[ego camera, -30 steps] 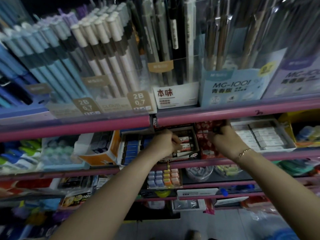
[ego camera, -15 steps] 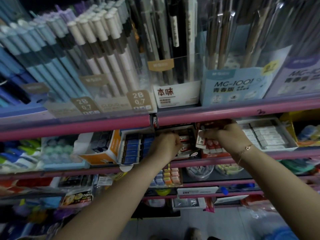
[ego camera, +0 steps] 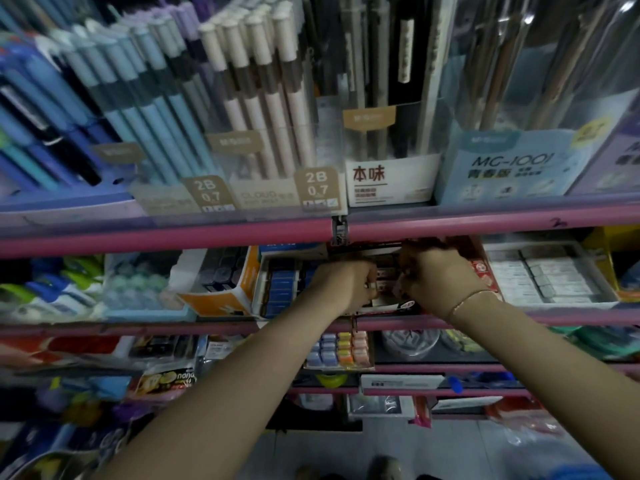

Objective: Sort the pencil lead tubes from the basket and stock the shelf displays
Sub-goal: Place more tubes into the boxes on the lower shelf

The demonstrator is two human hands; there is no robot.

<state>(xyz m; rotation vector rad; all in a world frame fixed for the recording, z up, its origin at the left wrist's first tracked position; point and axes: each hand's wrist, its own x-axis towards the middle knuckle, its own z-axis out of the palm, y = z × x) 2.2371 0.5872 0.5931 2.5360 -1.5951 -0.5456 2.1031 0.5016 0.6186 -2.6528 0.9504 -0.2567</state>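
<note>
Both my hands reach into a display box (ego camera: 398, 308) of small red-and-white pencil lead tubes (ego camera: 382, 284) on the second shelf. My left hand (ego camera: 346, 287) is curled at the box's left side, its fingertips on the tubes. My right hand (ego camera: 433, 275), a thin bracelet on its wrist, is curled over the box from the right and seems to pinch a tube; the fingers hide what they hold. A red lead box (ego camera: 483, 271) sits just right of it. No basket is in view.
A pink shelf rail (ego camera: 173, 237) runs just above my hands, with tall clear pen and pencil displays (ego camera: 263, 109) on top. Blue lead boxes (ego camera: 287, 289) lie left of my hands, an eraser tray (ego camera: 543, 275) to the right. More shelves below.
My right hand has moved left from the red box to the middle box, close beside my left hand. My left hand has stayed in the box. The camera has come closer.
</note>
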